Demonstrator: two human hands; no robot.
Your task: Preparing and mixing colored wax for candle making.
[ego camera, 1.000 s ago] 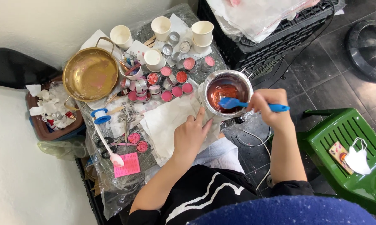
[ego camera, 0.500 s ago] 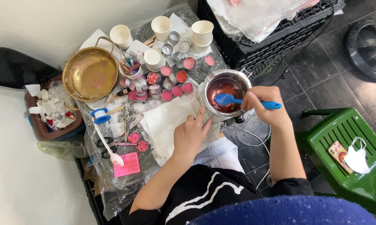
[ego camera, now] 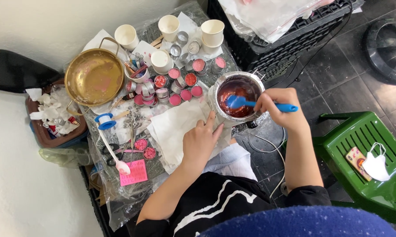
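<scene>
Stirring step: a blue spatula (ego camera: 244, 103) is gripped in the right hand (ego camera: 279, 105), blade in the red melt of the pot (ego camera: 238, 96); the pot's side is steadied by the open left hand (ego camera: 200, 140); pouring into the tins (ego camera: 176, 87) would likely demand a firm hold.

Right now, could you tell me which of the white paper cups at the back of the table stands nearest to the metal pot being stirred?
The rightmost white paper cup, standing directly behind the metal pot; the other three cups sit farther left, toward the brass bowl.
</scene>
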